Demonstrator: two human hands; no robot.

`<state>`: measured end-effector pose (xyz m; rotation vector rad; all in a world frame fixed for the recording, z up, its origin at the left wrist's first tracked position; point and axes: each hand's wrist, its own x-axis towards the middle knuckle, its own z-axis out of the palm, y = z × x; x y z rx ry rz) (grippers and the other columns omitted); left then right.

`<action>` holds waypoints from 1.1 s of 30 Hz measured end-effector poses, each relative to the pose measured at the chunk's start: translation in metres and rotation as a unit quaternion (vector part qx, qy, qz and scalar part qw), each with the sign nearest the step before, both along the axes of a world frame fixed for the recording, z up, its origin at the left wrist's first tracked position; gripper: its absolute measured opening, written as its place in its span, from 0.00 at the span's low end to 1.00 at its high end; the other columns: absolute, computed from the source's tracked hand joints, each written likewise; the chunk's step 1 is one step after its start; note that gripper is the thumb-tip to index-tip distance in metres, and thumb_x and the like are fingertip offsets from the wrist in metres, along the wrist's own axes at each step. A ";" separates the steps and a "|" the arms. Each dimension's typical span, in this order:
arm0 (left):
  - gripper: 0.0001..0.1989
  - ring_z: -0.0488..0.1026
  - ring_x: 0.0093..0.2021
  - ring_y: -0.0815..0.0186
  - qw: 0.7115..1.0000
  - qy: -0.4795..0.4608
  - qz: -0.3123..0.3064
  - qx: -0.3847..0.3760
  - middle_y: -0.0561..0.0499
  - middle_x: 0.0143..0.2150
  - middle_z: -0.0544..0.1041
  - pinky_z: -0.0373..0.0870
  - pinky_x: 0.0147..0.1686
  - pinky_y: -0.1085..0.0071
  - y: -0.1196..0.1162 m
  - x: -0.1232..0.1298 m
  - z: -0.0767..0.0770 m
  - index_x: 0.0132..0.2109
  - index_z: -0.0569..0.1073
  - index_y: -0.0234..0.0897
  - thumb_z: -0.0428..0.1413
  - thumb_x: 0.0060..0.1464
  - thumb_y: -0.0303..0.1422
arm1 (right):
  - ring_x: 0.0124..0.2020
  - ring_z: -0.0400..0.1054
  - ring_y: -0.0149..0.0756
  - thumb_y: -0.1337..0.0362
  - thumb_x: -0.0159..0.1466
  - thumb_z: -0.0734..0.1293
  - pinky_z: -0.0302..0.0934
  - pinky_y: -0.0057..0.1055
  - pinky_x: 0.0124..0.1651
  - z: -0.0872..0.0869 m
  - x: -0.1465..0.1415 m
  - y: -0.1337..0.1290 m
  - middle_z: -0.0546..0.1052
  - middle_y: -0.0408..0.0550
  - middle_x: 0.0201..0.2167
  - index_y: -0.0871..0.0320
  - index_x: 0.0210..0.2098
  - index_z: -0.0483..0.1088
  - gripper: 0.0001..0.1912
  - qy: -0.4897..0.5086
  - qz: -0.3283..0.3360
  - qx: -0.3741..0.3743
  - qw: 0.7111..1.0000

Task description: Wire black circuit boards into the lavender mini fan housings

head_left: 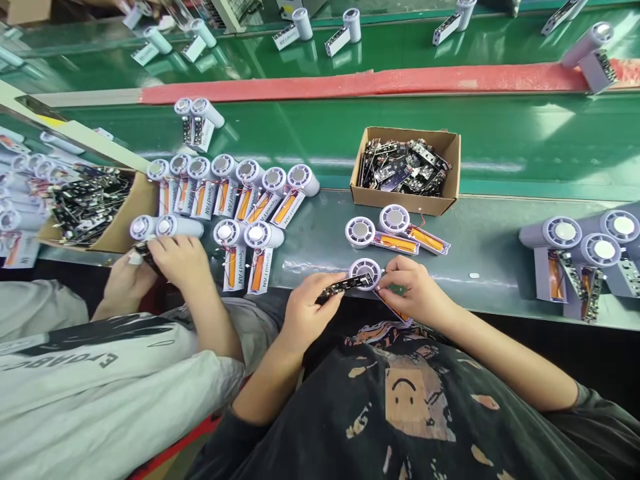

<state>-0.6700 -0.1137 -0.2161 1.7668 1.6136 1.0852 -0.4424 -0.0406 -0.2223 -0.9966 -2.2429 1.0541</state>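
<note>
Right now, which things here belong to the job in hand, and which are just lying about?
In use:
left hand holding a board
right hand on a fan
box of boards

Lying about:
two fans
row of fans
grey fans
co-worker's hand, working separately

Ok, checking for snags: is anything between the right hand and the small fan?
Nothing visible is: the right hand touches the fan head directly at its right edge, while the circuit board held by the left hand lies against the fan's left side.
</note>
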 end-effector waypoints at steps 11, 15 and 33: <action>0.21 0.63 0.20 0.74 0.873 -0.442 0.033 -0.204 0.59 0.23 0.64 0.66 0.20 0.75 -0.035 0.024 -0.031 0.41 0.70 0.40 0.63 0.50 0.50 | 0.37 0.66 0.35 0.71 0.61 0.67 0.62 0.35 0.41 -0.010 -0.014 -0.016 0.67 0.46 0.35 0.55 0.35 0.76 0.07 0.085 -0.007 -0.013 0.996; 0.23 0.73 0.29 0.67 0.913 -0.338 0.031 -0.224 0.47 0.32 0.76 0.74 0.30 0.69 -0.036 0.024 -0.021 0.38 0.75 0.32 0.57 0.56 0.52 | 0.35 0.65 0.33 0.70 0.61 0.67 0.63 0.33 0.38 -0.010 -0.015 -0.017 0.66 0.46 0.35 0.55 0.34 0.76 0.06 0.103 -0.029 -0.030 0.994; 0.06 0.75 0.34 0.65 0.996 0.038 -0.016 -0.075 0.50 0.34 0.78 0.73 0.37 0.70 -0.018 0.027 0.008 0.39 0.73 0.36 0.56 0.54 0.31 | 0.42 0.57 0.41 0.65 0.62 0.67 0.48 0.39 0.44 0.000 -0.029 -0.027 0.67 0.50 0.40 0.57 0.28 0.74 0.06 -0.108 -0.006 0.113 0.988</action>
